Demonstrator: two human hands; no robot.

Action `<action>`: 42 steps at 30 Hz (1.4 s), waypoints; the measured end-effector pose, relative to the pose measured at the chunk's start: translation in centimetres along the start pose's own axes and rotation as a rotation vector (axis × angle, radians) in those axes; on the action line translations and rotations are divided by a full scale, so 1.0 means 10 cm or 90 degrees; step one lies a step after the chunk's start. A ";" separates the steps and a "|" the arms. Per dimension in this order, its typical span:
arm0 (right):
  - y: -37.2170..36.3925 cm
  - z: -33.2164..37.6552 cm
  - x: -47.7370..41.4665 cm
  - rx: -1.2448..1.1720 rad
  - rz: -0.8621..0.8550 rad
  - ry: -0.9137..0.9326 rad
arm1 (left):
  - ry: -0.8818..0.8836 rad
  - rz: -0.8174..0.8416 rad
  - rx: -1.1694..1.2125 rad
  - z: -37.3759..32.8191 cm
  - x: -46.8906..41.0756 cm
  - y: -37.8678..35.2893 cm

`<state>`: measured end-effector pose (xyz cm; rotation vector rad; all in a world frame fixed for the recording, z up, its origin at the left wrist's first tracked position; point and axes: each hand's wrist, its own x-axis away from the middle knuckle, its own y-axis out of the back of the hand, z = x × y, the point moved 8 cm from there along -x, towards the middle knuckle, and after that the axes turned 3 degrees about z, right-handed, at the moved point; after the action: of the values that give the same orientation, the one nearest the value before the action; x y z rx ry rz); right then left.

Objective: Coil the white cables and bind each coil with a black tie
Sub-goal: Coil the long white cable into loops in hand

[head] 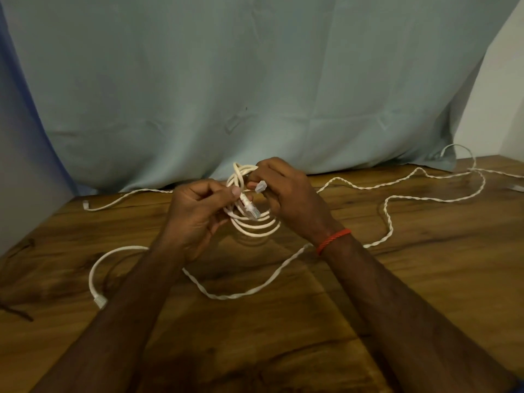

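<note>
A small coil of white cable (256, 224) hangs between my hands above the wooden table (283, 321). My right hand (286, 197) grips the coil's upper loops, with one clear plug (261, 187) sticking out by its fingers. My left hand (198, 211) pinches the cable's other end just behind a second clear plug (251, 209), which lies across the coil. A thin twisted white cable (387, 217) snakes loose over the table to the right. A thicker white cable (95, 272) curves at the left under my left forearm. Black ties (19, 310) lie at the left edge.
A pale green cloth (255, 80) hangs behind the table's far edge. Another white cable end (93, 207) lies at the far left of the table. A red string band (333, 239) circles my right wrist.
</note>
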<state>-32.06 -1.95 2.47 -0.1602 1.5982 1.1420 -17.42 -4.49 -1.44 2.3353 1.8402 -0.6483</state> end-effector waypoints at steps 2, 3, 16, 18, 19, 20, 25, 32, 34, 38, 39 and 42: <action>-0.01 0.04 -0.03 -0.006 0.001 -0.007 | -0.110 -0.043 -0.188 -0.10 0.01 0.06; 0.00 0.07 -0.04 -0.019 -0.003 -0.012 | -0.141 -0.062 -0.223 -0.14 0.02 0.07; 0.05 0.07 -0.06 -0.353 -0.141 -0.138 | 0.052 0.056 0.133 0.17 0.01 -0.13; 0.03 0.05 -0.03 -0.394 -0.170 -0.167 | 0.082 0.063 0.221 0.22 -0.01 -0.19; 0.02 0.05 -0.02 -0.412 -0.180 -0.181 | 0.084 0.060 0.240 0.23 -0.02 -0.20; 0.01 0.05 -0.02 -0.436 -0.184 -0.197 | 0.081 0.054 0.254 0.23 -0.03 -0.19; -0.08 0.05 -0.03 -0.588 -0.130 -0.280 | 0.073 0.079 0.368 0.11 -0.02 -0.19; -0.06 -0.02 0.03 -0.652 -0.168 -0.331 | 0.124 -0.047 0.380 0.15 -0.04 -0.06; -0.07 -0.01 0.04 -0.653 -0.187 -0.354 | 0.084 -0.089 0.298 0.13 -0.06 0.00; -0.09 -0.06 0.08 -0.627 -0.226 -0.423 | -0.024 -0.134 0.035 0.05 -0.05 0.13; -0.10 -0.07 0.09 -0.626 -0.228 -0.442 | -0.056 -0.136 -0.076 0.00 -0.05 0.16; -0.11 -0.12 0.11 -0.644 -0.242 -0.498 | -0.177 -0.114 -0.443 -0.22 0.01 0.09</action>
<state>-32.54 -2.93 0.86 -0.5648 0.2026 1.3717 -15.99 -3.90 0.33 1.5707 1.7769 -0.2569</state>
